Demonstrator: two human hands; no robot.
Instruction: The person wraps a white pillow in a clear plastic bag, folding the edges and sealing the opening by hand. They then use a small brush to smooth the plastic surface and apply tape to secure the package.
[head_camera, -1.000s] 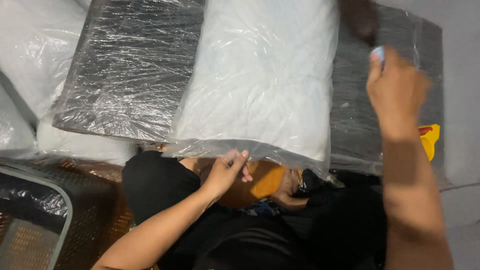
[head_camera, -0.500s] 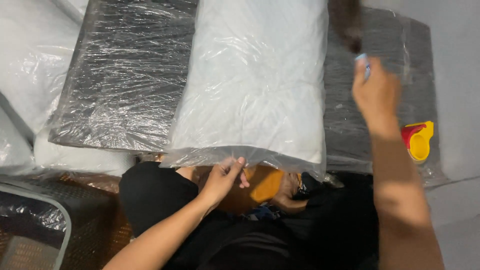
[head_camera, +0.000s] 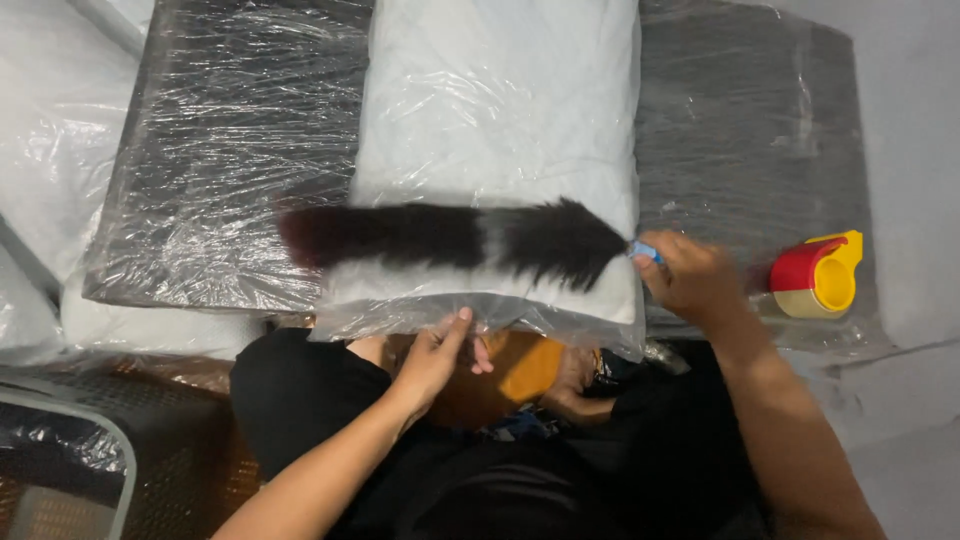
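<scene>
Right hand (head_camera: 690, 275) swung down, fingers gripping duster (head_camera: 455, 238) over bagged pillow (head_camera: 500, 110); left hand (head_camera: 435, 355) pinching bag edge (head_camera: 400, 325).

We can't resolve the black-and-white duster (head_camera: 450, 238), blurred w/ motion. White pillow (head_camera: 500, 120) runs off the top edge. Right hand (head_camera: 690, 275) hides the blue handle (head_camera: 645, 251); left hand (head_camera: 440, 355) fingertips sit under plastic.

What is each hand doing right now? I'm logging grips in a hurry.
Left hand: pinching the near edge of the plastic-wrapped white pillow.
Right hand: closed on the blue handle of a black duster.
</scene>
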